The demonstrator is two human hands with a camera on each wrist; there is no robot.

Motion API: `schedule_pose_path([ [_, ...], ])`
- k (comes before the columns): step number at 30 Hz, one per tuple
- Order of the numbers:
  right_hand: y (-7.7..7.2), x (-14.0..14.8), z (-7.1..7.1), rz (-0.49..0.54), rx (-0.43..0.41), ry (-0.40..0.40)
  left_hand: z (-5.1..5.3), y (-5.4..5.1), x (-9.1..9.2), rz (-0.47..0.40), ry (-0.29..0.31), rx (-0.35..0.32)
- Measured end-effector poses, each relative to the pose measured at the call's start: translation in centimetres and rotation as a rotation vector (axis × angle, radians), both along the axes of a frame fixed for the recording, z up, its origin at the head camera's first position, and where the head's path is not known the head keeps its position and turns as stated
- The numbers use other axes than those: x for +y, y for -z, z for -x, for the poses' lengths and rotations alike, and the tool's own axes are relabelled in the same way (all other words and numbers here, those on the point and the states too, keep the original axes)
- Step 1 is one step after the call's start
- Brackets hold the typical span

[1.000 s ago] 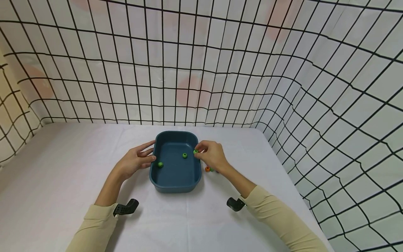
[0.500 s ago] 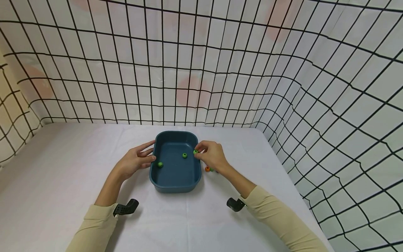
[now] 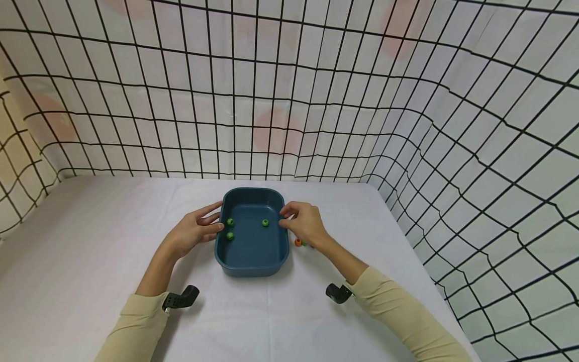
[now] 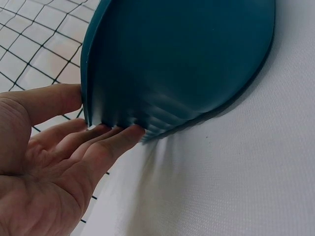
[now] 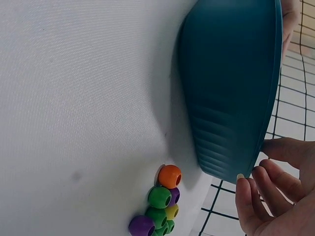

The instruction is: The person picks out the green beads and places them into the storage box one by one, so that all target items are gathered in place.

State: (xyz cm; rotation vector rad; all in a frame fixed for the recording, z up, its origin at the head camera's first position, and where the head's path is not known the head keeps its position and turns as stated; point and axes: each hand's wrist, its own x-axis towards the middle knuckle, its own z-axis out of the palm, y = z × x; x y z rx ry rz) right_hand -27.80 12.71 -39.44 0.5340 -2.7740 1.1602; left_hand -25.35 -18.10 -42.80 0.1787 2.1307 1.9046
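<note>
Resting in ribbed tray (image 3: 253,272) — round green beads (image 3: 265,222)

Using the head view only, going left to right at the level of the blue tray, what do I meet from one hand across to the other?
Left hand → pair of green beads → single green bead → right hand.

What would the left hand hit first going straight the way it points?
The left side of the blue tray; the left hand looks to be right against it, though exact contact is hard to judge.
</note>
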Motion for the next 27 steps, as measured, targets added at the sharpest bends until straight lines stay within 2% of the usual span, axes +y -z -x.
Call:
schedule_pose_path([
  [15, -0.12, 0.07, -0.02, -0.009, 0.017, 0.009, -0.01, 0.08, -0.03, 0.009, -0.002, 0.005],
  [22, -0.35, 0.33, -0.03, -0.026, 0.015, 0.019, 0.03, 0.16, -0.17, -0.031, -0.009, -0.010],
  [27, -0.55, 0.77, 0.14, -0.028, 0.034, 0.029, 0.07, 0.16, -0.18, -0.029, -0.007, -0.009],
])
